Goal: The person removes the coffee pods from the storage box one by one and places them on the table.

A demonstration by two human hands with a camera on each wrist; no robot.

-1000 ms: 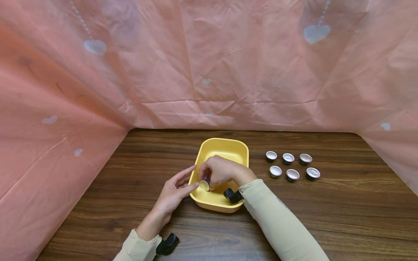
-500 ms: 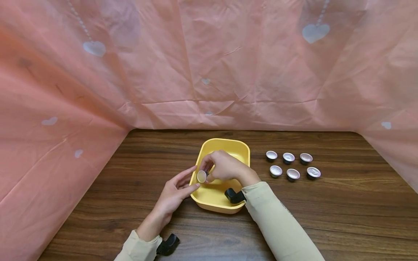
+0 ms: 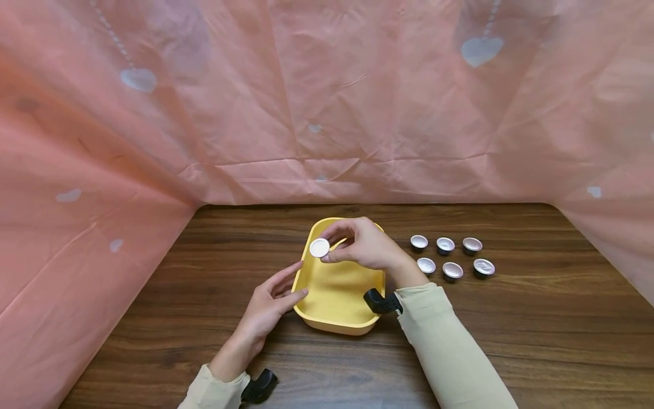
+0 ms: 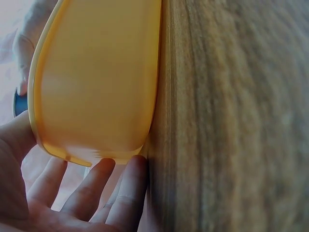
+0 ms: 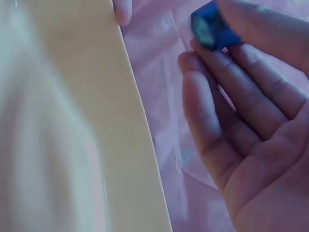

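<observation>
My right hand pinches a coffee capsule between thumb and fingers, above the yellow plastic tub. The capsule's pale round lid faces the head camera. In the right wrist view, its shiny blue body shows beside the thumb. My left hand rests against the tub's left side with spread fingers. The left wrist view has its fingertips touching the tub's outer wall and its thumb at the rim. No other capsule shows in the visible part of the tub floor.
Several more capsules stand lid up in two rows on the brown wooden table, right of the tub. A pink cloth with pale hearts hangs behind and on the sides.
My right hand has lifted the capsule up from inside the tub toward its far part, and the lid has turned to face the head camera. The left hand stays at the tub's side.
</observation>
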